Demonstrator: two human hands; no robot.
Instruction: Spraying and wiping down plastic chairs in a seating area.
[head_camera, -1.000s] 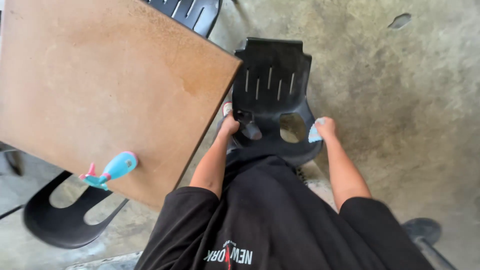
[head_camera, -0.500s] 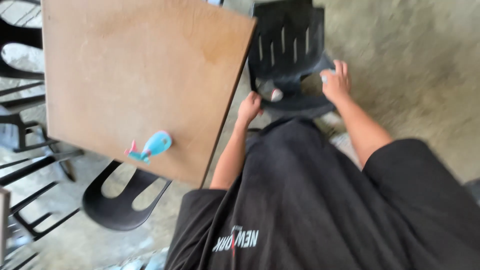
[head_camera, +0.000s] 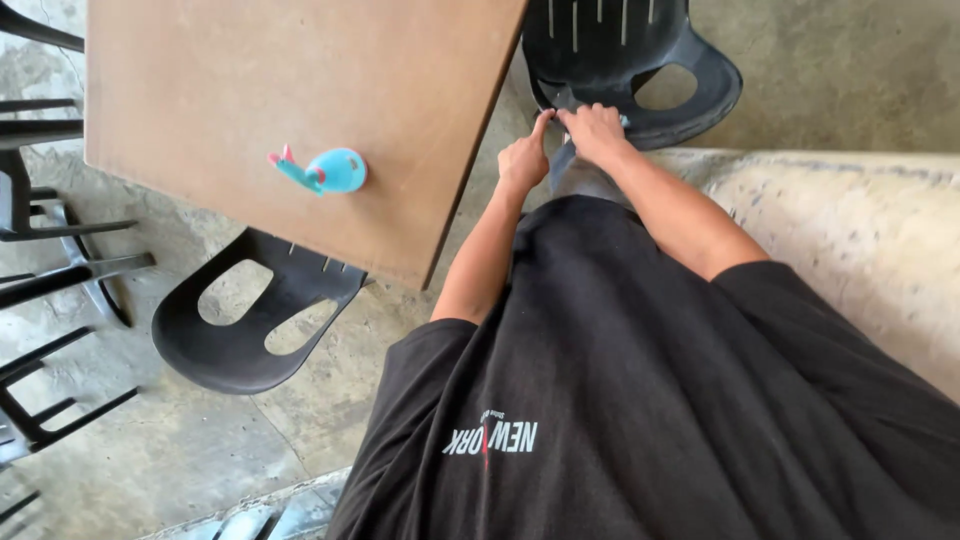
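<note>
Both hands (head_camera: 565, 140) grip black chair (head_camera: 690, 85) beside brown table (head_camera: 300, 90).

Viewed from above, looking down a black shirt (head_camera: 640, 400). Left hand (head_camera: 524, 160) and right hand (head_camera: 596, 130) seen close together at the near edge of a black plastic chair (head_camera: 640, 60), fingers curled on a small dark strap-like item; exact hold not discernible. Brown square tabletop (head_camera: 300, 90) noted just beside the left forearm, carrying a small blue whale-shaped object (head_camera: 325, 170). Second black chair (head_camera: 245, 320) found below the tabletop's edge on concrete floor (head_camera: 180, 450).
</note>
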